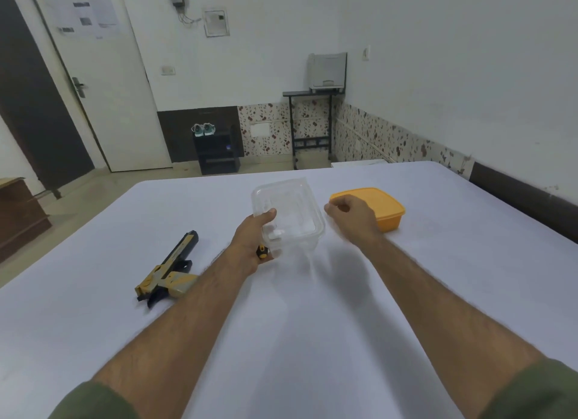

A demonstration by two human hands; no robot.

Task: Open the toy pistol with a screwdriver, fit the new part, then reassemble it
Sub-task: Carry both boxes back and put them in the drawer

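Head view: left hand [254,234] fingers clamp the near-left edge of a clear plastic box [289,213], frame centre; a yellow-black screwdriver [262,251] handle peeks out by the palm. Right hand [350,217] curled, empty, just right of box. Toy pistol [170,270] lies lower left on the bed [312,340], barrel pointing up-frame, nearer the left hand.

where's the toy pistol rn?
Head view: the toy pistol lies on the white sheet, left of the left hand, touched by neither hand.
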